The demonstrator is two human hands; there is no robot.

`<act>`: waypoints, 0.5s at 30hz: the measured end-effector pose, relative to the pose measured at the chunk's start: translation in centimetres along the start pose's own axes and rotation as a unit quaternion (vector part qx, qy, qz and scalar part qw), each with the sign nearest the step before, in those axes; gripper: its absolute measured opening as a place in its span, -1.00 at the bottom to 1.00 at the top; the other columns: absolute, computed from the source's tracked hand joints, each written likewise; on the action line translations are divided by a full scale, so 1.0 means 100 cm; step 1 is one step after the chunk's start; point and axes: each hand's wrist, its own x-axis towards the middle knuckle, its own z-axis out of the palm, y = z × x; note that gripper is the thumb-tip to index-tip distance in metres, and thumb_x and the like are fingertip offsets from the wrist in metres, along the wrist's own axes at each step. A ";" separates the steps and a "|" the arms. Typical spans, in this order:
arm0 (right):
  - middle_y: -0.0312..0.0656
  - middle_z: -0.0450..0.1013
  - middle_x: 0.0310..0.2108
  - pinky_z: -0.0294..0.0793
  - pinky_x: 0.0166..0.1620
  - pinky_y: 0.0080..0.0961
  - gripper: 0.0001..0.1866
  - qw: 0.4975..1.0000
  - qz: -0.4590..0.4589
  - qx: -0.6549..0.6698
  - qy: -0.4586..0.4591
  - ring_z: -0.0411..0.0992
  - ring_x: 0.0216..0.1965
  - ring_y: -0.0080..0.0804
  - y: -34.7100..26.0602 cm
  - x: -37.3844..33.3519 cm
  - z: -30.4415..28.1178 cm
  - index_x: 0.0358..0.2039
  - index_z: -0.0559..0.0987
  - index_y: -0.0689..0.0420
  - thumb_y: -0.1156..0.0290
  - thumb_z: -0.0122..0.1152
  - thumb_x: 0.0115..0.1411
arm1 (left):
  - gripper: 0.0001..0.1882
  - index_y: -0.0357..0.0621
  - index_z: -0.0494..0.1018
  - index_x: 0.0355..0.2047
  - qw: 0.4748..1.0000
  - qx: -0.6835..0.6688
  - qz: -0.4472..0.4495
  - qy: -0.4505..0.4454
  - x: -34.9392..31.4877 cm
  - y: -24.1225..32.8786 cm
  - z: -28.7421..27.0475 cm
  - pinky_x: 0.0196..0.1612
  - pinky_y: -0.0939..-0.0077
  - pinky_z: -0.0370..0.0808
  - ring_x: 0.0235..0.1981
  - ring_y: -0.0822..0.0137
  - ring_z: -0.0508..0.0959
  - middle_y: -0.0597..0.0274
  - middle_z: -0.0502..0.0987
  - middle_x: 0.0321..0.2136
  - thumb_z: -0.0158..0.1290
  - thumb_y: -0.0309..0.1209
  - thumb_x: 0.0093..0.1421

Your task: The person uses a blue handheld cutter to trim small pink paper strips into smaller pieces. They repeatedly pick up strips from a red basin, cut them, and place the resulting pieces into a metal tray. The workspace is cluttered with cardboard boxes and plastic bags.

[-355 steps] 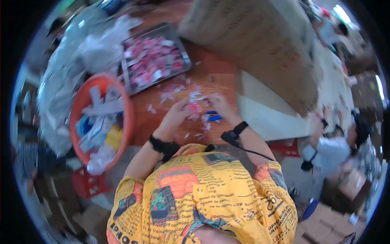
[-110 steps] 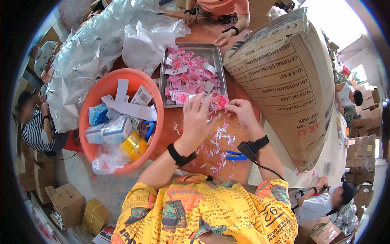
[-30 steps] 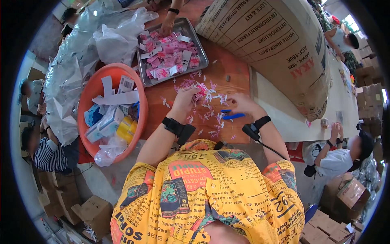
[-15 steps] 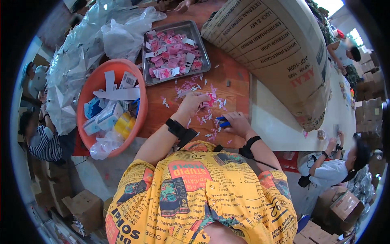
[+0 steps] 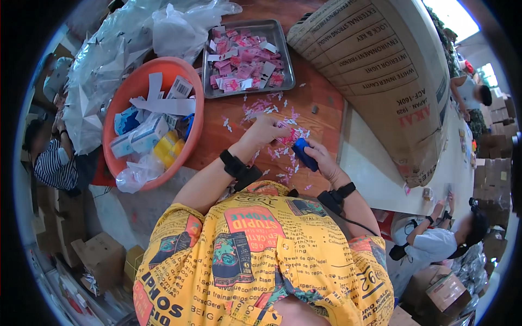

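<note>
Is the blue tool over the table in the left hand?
No: the right hand grips the blue tool, while the left hand holds a pink piece.

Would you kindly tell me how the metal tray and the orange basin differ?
The metal tray is silvery and rectangular, whereas the orange basin has a rounded rim.
The metal tray looks shallow; the orange basin looks deeper.
The metal tray holds many small pink and white pieces, while the orange basin holds mixed larger items, including a white strip and a yellow item.
Both are open-topped.
</note>
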 end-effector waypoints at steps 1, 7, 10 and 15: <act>-0.26 0.41 -0.33 0.45 -0.33 -0.64 -0.54 1.000 0.005 -0.007 0.008 0.41 -0.40 -0.56 -0.001 0.000 0.001 -0.02 0.35 0.17 0.14 0.00 0.14 | -0.86 -0.23 0.51 -0.62 1.000 0.028 0.006 -0.001 0.000 0.000 0.000 -0.71 0.68 0.25 -0.75 0.60 0.34 0.38 0.43 -0.74 0.13 -0.42 -0.01; -0.25 0.42 -0.35 0.45 -0.35 -0.66 -0.55 1.000 -0.008 -0.002 0.015 0.41 -0.40 -0.56 0.003 -0.001 0.004 -0.04 0.35 0.17 0.13 -0.01 0.16 | -0.83 -0.22 0.47 -0.68 0.997 0.066 0.040 -0.026 -0.001 -0.002 -0.002 -0.70 0.67 0.25 -0.76 0.59 0.33 0.40 0.39 -0.77 0.11 -0.43 -0.02; -0.24 0.42 -0.38 0.44 -0.36 -0.65 -0.57 1.000 -0.003 -0.005 0.016 0.41 -0.43 -0.55 0.000 -0.002 0.005 -0.07 0.36 0.18 0.14 -0.02 0.18 | -0.81 -0.22 0.45 -0.71 0.997 0.070 0.038 -0.009 -0.001 -0.004 0.000 -0.71 0.66 0.26 -0.77 0.59 0.34 0.37 0.38 -0.79 0.12 -0.43 -0.02; -0.32 0.41 -0.36 0.39 -0.43 -0.75 -0.62 1.000 -0.004 0.015 0.018 0.38 -0.45 -0.66 0.001 -0.006 0.007 -0.05 0.37 0.17 0.21 0.00 0.19 | -0.75 -0.24 0.42 -0.73 0.991 0.129 0.035 -0.015 -0.001 0.000 0.000 -0.73 0.65 0.28 -0.79 0.55 0.39 0.31 0.39 -0.82 0.14 -0.39 -0.02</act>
